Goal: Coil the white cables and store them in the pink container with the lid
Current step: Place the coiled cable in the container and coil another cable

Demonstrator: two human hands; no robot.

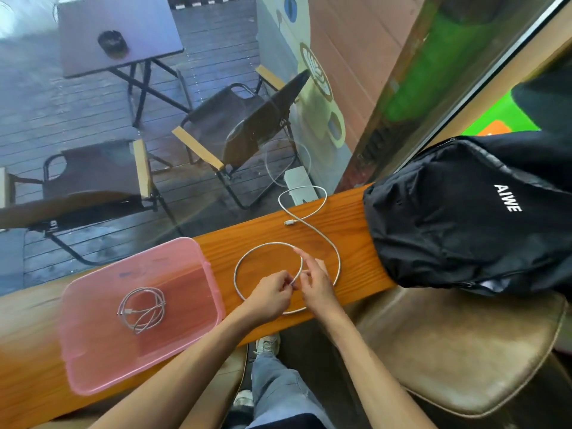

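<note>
forearms cut by bottom edge | backpack (464, 212) cut at right | cable (309, 218) plug type unreadable

Cafe: window counter (346, 218), stools (458, 351), patio chairs (235, 125) outside.

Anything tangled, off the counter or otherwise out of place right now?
Nothing stands out. One coiled cable lies in the pink container; both hands loop the second cable on the counter.
</note>
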